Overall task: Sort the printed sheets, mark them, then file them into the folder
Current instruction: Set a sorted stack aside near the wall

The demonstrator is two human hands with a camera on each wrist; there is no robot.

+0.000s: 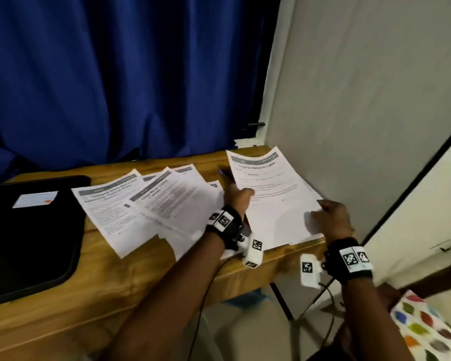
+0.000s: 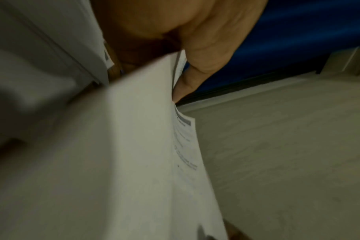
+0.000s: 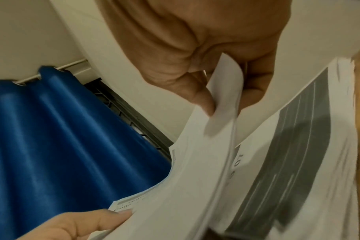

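You're mid-sort — left hand (image 1: 238, 198) and right hand (image 1: 330, 217) both pinch the top sheet (image 1: 268, 194); next, lay it square on its pile

1. Your forearms are bare, with no sleeves over them
2. Your left hand (image 1: 238, 198) has a black strap around its wrist, with square black-and-white coded tags on top
3. A white camera block with the same kind of tags hangs off that strap, and a thin black cable trails down from it
4. Your right hand (image 1: 332, 217) wears a matching black strap, tags, white block and cable
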